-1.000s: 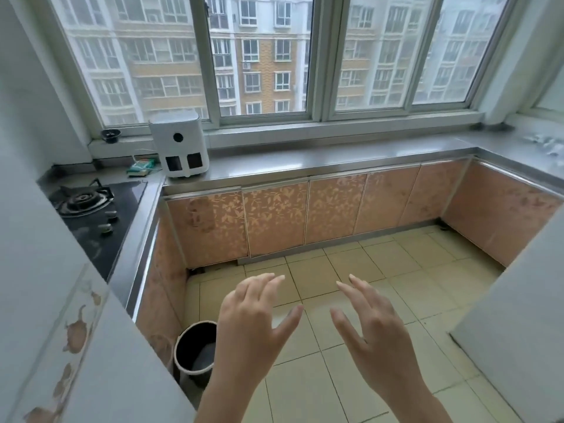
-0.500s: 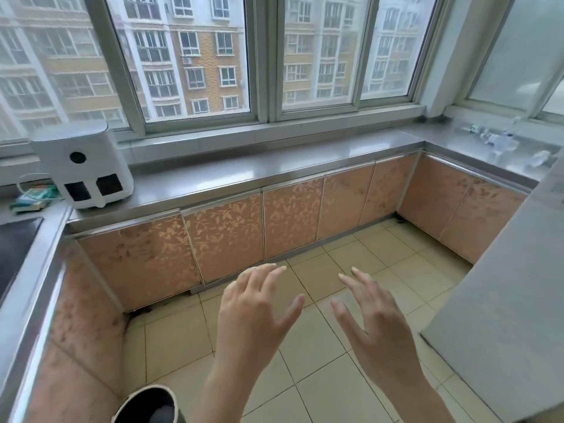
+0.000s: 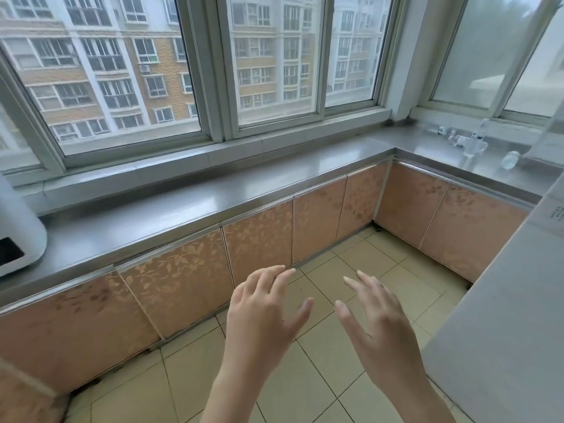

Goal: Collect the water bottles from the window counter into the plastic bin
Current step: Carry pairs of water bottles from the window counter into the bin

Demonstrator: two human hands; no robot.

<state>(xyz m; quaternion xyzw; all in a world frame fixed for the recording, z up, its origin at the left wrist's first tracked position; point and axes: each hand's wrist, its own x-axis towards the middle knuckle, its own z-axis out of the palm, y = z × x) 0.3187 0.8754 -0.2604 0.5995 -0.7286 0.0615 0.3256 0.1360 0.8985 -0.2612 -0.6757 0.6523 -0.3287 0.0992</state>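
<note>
Swung rightward since the earlier frames: the stove has left view, the white appliance [image 3: 18, 233] has slid to the far left edge, and the corner run of tabletop [image 3: 433, 148] with the water bottles [image 3: 471, 145] now shows more fully.

Bottles: clear, blurred, clustered well ahead and to the right of the right hand [image 3: 377, 328], on the tabletop under the side window. One lies apart on its side [image 3: 510, 159], nearer the right edge. Exact count cannot be told. No plastic bin in view.

Hands: both raised over the floor [image 3: 305, 392], fingers spread and relaxed, holding nothing. Left hand [image 3: 262, 312] just beside the right, thumbs near but not touching.

Step in hand, by my reading: approach only; nothing collected yet. Next move calls for closing on the corner, then reaching forward and right over the tabletop's front lip. The bin has to be found as well.

Edges and room: the long tabletop stretch ahead of the left hand looks bare up to the sill. A pale cabinet or appliance side [image 3: 503, 315] stands close on the right of the right hand, narrowing the lane to the corner. Open tiled floor lies ahead of both hands. A lying bottle could roll if nudged.
</note>
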